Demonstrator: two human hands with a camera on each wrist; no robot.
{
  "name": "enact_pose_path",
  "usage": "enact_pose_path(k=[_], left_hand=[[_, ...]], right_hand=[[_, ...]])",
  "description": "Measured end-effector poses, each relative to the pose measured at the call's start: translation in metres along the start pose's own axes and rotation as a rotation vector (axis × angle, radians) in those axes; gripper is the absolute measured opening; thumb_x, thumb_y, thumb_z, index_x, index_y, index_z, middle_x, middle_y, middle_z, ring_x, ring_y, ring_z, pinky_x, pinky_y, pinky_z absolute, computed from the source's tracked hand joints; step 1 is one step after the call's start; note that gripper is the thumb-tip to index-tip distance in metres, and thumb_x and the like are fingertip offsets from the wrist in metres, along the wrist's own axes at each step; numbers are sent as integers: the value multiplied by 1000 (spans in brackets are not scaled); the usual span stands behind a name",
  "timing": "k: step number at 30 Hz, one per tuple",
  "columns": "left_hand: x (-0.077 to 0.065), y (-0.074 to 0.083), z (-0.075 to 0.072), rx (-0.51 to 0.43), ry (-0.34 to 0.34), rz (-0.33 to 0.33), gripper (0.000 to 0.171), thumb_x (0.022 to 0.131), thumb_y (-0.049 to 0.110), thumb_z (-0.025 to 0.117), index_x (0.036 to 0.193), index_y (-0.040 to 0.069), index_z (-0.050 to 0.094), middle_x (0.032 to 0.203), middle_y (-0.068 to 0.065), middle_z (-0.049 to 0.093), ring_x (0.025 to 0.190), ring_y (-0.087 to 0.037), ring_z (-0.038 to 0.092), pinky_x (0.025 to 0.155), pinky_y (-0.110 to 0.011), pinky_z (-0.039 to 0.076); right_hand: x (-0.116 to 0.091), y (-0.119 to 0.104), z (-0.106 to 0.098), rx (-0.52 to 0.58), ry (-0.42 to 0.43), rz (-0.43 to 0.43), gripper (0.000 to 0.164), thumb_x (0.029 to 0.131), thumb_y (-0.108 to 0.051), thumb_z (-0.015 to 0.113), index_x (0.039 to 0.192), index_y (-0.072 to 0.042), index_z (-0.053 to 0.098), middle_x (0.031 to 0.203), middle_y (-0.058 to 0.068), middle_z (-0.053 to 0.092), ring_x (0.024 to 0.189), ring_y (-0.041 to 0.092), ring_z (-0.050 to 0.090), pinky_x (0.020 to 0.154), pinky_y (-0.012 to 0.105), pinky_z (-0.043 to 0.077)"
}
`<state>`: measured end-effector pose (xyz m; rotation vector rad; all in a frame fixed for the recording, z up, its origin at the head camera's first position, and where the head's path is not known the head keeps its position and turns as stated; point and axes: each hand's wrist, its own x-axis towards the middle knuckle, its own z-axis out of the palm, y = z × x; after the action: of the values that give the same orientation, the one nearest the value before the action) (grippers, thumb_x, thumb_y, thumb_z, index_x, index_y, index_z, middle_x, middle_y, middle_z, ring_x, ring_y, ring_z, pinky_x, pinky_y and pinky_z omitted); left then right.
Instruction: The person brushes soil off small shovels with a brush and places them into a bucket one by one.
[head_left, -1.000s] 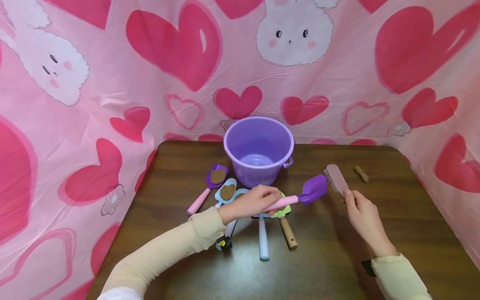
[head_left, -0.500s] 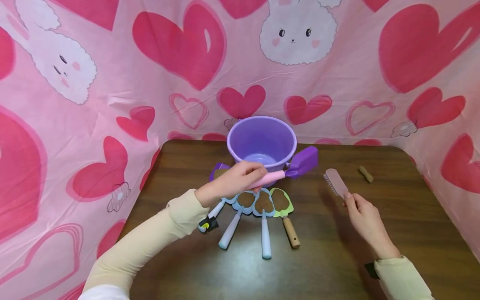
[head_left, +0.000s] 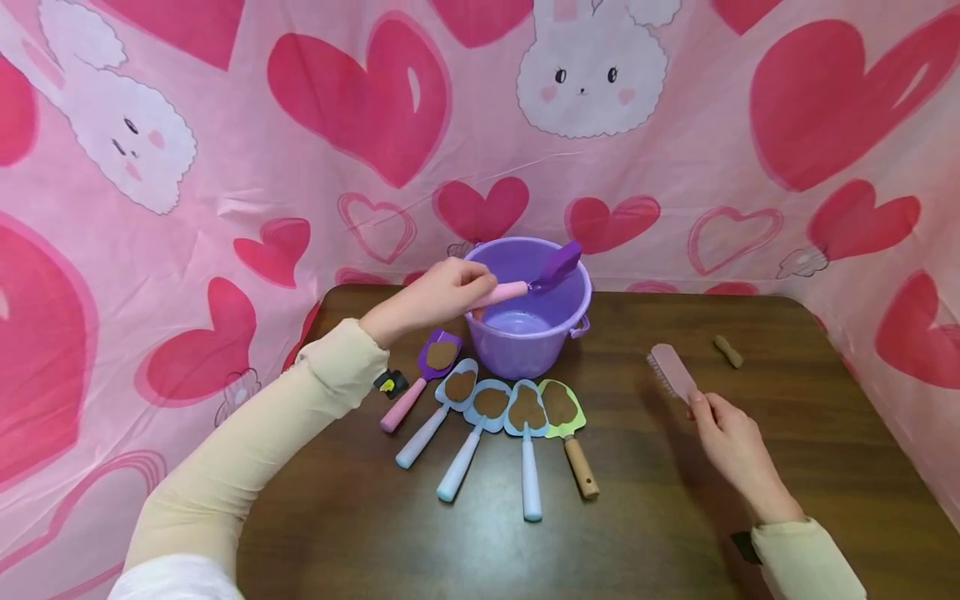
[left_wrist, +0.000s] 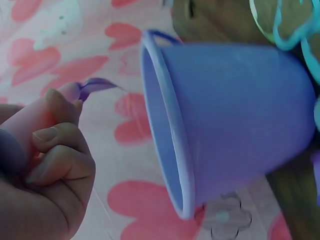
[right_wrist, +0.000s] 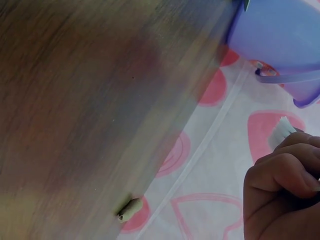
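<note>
the left hand curls its fingers round the purple spatula, above the bucket; the right hand grips the brush, well apart. seemingly positioning for brushing, which calls for bringing brush and spatula together.

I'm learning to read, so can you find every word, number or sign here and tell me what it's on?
No readable words, numbers or brands.
Reddish patch near the handle of the purple bucket, right wrist view: maybe a label, too blurred to read.
Yellow mark on the black piece by the left cuff: too small to read.
Pink cloth: just pictures of hearts and bunnies, no writing I can see.
</note>
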<state>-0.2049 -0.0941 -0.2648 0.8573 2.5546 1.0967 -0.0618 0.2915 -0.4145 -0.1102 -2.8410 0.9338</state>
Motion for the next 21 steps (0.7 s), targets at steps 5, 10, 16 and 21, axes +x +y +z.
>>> enact_pose_path(k=[5, 10, 16, 21], left_hand=[[18, -8, -2, 201, 21, -17, 34, 94, 28, 44, 68, 11, 57, 62, -4, 62, 59, -21, 58, 61, -30, 42], [37, -12, 12, 508, 51, -24, 36, 93, 30, 47, 62, 13, 50, 55, -1, 49, 56, -19, 52, 57, -33, 45], [60, -21, 26, 693, -22, -40, 36, 92, 34, 51, 62, 15, 49, 56, 3, 45, 60, -17, 52, 60, -36, 47], [70, -24, 31, 760, -148, -32, 25, 90, 30, 55, 74, 12, 60, 66, 0, 57, 69, -19, 59, 70, -37, 49]], right_hand=[[-1, 1, 2, 2, -20, 0, 39, 100, -37, 36, 88, -7, 58, 64, 3, 45, 56, 16, 41, 50, 28, 31], [-2, 4, 3, 8, -43, 3, 40, 100, -38, 35, 88, -7, 58, 65, 2, 47, 56, 15, 42, 50, 28, 32], [-2, 4, 5, 11, -51, -6, 40, 101, -37, 35, 88, -6, 57, 63, 2, 43, 53, 14, 39, 49, 28, 31], [-2, 4, 7, 10, -65, -2, 40, 101, -37, 35, 88, -6, 56, 62, 2, 42, 52, 15, 39, 50, 27, 31]])
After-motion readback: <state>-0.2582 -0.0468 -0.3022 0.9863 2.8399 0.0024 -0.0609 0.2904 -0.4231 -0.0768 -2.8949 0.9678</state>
